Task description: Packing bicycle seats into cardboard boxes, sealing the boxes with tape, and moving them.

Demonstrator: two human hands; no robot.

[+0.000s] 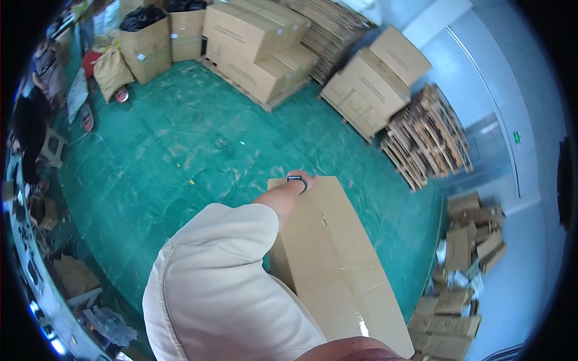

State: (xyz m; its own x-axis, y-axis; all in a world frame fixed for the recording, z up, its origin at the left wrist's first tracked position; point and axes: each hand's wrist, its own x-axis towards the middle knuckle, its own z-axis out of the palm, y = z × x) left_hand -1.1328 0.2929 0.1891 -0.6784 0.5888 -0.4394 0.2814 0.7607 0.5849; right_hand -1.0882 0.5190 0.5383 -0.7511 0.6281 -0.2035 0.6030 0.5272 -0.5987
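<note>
A long, closed cardboard box (337,240) lies in front of me, its flaps meeting along a seam with clear tape. My left arm, in a cream short sleeve, reaches along the left side of the box. At the far end my left hand (310,179) holds the box's edge, and its fingertips are hidden beyond that edge. A dark watch (296,180) is on the left wrist. My right hand does not appear, and the near end of the box runs out of the picture at the bottom.
Around the green floor (180,138) stand stacked cartons on a pallet (241,54), more cartons (367,90) and piled wooden pallets (427,138). Flattened cardboard (460,246) leans by the right wall. People sit at the left beside a stool (53,147) and a sack (112,71).
</note>
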